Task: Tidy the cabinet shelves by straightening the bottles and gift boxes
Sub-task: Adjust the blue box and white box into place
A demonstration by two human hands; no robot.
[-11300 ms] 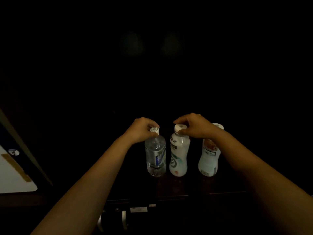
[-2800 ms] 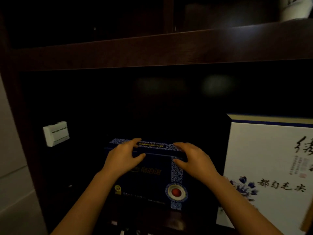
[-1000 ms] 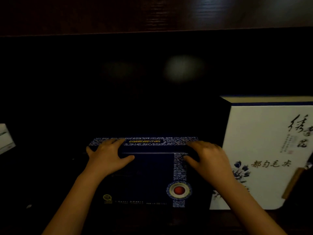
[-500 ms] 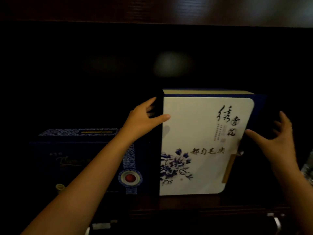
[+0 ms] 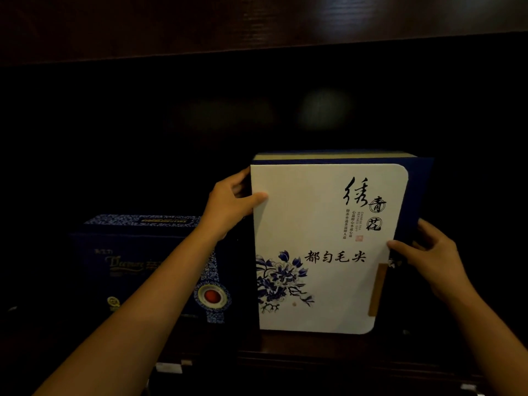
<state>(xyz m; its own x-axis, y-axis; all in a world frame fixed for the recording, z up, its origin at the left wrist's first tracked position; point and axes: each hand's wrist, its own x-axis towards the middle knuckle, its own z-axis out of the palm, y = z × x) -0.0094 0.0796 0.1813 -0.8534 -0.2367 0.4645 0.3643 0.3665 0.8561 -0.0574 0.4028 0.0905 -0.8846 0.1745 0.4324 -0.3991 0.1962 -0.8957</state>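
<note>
A tall white gift box with blue flowers and black calligraphy stands upright on the dark shelf, right of centre. My left hand grips its upper left edge, thumb on the front face. My right hand holds its right side at mid height, thumb on the white front. A lower dark blue gift box with a red seal stands just to the left, partly behind my left forearm.
The dark wooden shelf board above runs across the top of the view. The shelf's front edge lies below the boxes. The cabinet's back is too dark to read.
My right hand has closed in from open air onto the white box's right side. My left hand keeps its hold on the left edge. One second ago both hands were on the blue box.
</note>
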